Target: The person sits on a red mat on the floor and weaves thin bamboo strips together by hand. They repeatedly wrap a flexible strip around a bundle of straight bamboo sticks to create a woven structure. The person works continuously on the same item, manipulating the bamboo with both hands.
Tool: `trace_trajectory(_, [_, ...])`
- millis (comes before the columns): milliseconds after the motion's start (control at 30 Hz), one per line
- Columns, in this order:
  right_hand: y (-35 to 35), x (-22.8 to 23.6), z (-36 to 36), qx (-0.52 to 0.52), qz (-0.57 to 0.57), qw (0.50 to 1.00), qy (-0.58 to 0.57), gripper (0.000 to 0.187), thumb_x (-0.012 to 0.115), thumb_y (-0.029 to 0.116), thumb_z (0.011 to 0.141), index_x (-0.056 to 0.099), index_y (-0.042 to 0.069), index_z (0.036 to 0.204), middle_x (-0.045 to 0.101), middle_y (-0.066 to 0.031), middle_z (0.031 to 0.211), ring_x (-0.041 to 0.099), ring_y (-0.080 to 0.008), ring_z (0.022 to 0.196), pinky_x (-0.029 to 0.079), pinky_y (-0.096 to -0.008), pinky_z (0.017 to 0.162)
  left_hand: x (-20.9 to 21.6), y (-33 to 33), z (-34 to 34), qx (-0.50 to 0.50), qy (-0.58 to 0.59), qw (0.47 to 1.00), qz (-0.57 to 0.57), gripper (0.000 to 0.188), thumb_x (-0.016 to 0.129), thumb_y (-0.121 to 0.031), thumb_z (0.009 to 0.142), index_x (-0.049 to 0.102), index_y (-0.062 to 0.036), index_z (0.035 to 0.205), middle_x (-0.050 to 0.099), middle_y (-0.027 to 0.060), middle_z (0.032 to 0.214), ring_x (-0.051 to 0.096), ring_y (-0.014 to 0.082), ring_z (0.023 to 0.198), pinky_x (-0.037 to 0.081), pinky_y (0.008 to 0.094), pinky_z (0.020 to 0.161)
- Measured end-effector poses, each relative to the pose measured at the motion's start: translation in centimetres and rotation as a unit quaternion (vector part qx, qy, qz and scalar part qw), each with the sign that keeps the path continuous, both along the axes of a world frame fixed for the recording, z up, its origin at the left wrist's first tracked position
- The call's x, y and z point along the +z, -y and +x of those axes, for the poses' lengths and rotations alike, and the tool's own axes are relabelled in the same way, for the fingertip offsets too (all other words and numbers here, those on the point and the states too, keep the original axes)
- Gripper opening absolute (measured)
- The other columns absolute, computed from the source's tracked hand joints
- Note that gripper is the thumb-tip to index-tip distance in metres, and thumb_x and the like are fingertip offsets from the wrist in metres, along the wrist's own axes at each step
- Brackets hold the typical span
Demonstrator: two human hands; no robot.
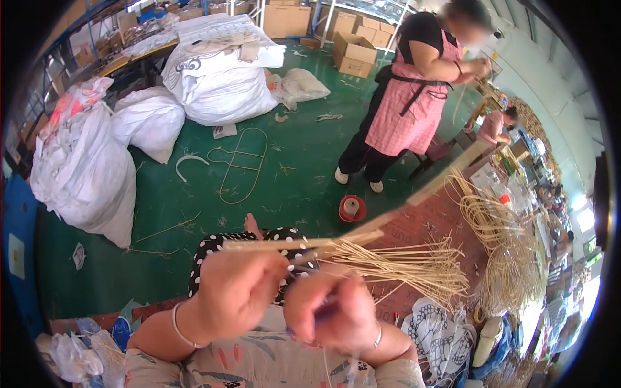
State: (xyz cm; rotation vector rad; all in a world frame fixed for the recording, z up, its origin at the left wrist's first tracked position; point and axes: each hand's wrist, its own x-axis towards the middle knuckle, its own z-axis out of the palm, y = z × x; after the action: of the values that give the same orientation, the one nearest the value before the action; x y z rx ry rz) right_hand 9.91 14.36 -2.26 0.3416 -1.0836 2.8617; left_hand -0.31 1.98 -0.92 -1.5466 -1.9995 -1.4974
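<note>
Close together above my lap, both hands are closed, fingers curled in. My left hand (239,288) pinches something too blurred to name. Curled beside it, my right hand (333,301) has a dark bluish patch inside its fingers; I cannot make out what it is. A thin dark line shows between the two hands. Just beyond them lies a pale wooden strip (278,244). A bundle of thin straw-coloured sticks (407,265) fans out to the right of my right hand.
Coiled cane strips (488,220) lie at the right. A red bucket (352,209) stands ahead on the green floor, near a bent wire frame (242,167). Stuffed white sacks (90,171) fill the left. A person in a pink apron (407,110) stands ahead.
</note>
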Motion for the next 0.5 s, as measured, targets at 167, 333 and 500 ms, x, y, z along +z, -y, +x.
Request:
trace_trajectory(167, [1.0, 0.2, -0.6, 0.237, -0.100, 0.914, -0.313, 0.021, 0.057, 0.020, 0.084, 0.059, 0.000, 0.080, 0.058, -0.0113, 0.069, 0.055, -0.0198, 0.053, 0.041, -0.0294, 0.044, 3.3, 2.0, 1.3, -0.100, -0.014, 0.994, -0.037, 0.009, 0.057, 0.002, 0.069, 0.055, 0.0017, 0.078, 0.056, 0.0082, 0.060, 0.051, 0.0175, 0.044, 0.039, 0.0266, 0.040])
trace_trajectory(333, [-1.3, 2.9, 1.8, -0.258, 0.523, 0.749, -0.316, 0.021, 0.060, 0.022, 0.081, 0.059, 0.001, 0.078, 0.057, -0.0101, 0.064, 0.054, -0.0207, 0.051, 0.041, -0.0290, 0.044, 3.4, 2.0, 2.1, -0.144, -0.011, 0.989, 0.026, 0.013, 0.057, 0.004, 0.065, 0.054, 0.0040, 0.078, 0.054, 0.0085, 0.056, 0.048, 0.0140, 0.037, 0.037, 0.0237, 0.034])
trace_trajectory(500, [-0.9, 0.9, 0.1, -0.272, 0.501, 0.784, -0.248, 0.021, 0.067, 0.004, 0.066, 0.060, 0.003, 0.086, 0.058, -0.0083, 0.071, 0.055, -0.0236, 0.055, 0.043, -0.0308, 0.048, 2.5, 2.0, 2.6, -0.083, -0.034, 0.995, 0.033, 0.014, 0.059, 0.002, 0.068, 0.055, 0.0017, 0.081, 0.054, 0.0069, 0.057, 0.049, 0.0164, 0.041, 0.038, 0.0271, 0.036])
